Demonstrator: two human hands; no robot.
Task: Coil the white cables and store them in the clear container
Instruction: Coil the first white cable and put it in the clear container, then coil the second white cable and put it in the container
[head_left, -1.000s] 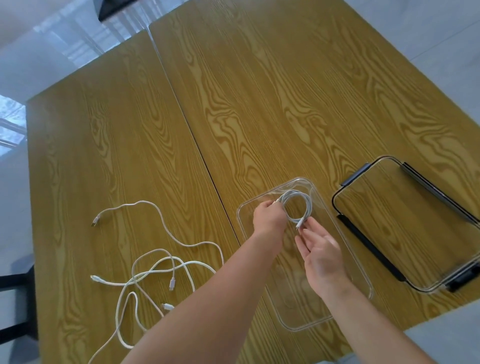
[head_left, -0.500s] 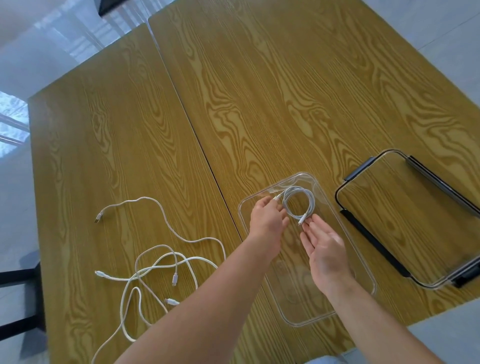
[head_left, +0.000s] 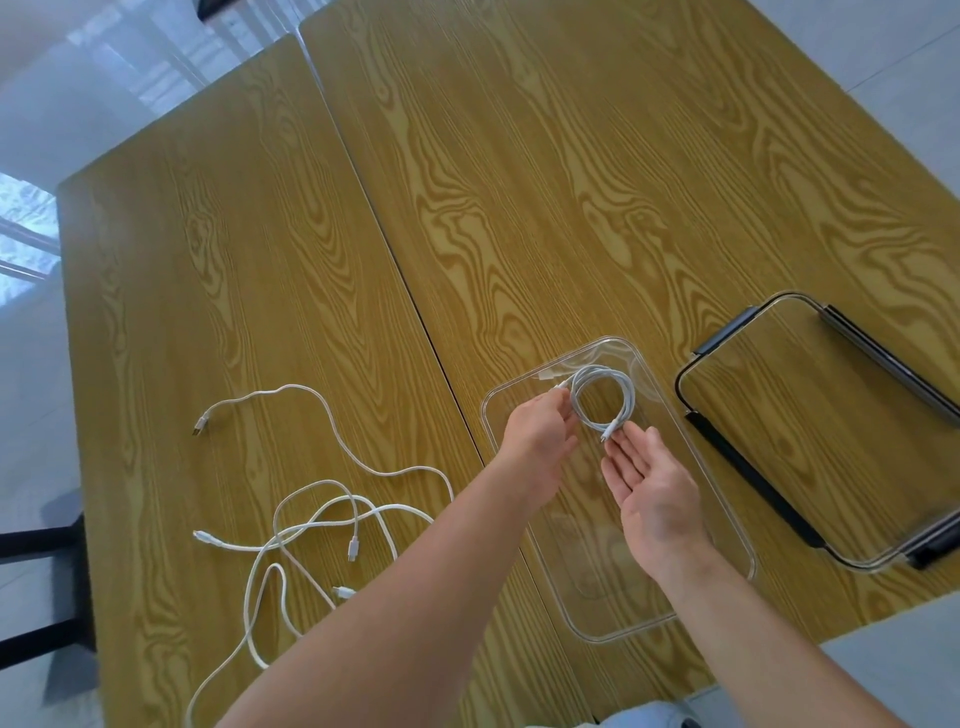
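A coiled white cable (head_left: 626, 397) lies in the far end of the clear container (head_left: 711, 499), which sits on the wooden table. My left hand (head_left: 537, 431) rests at the coil's left side, fingertips touching it near one plug. My right hand (head_left: 652, 493) is palm up just below the coil, fingers apart, fingertips at its lower plug. Several loose white cables (head_left: 332, 525) lie tangled on the table to the left.
The container's clear lid (head_left: 831, 441) with dark clips lies to the right, near the table edge. A seam (head_left: 395, 260) runs between two wooden tabletops. A dark chair frame (head_left: 36, 582) stands at the left.
The coil has settled lower into the container. My right hand has opened and drawn back slightly below it; my left hand stays at the coil's left side.
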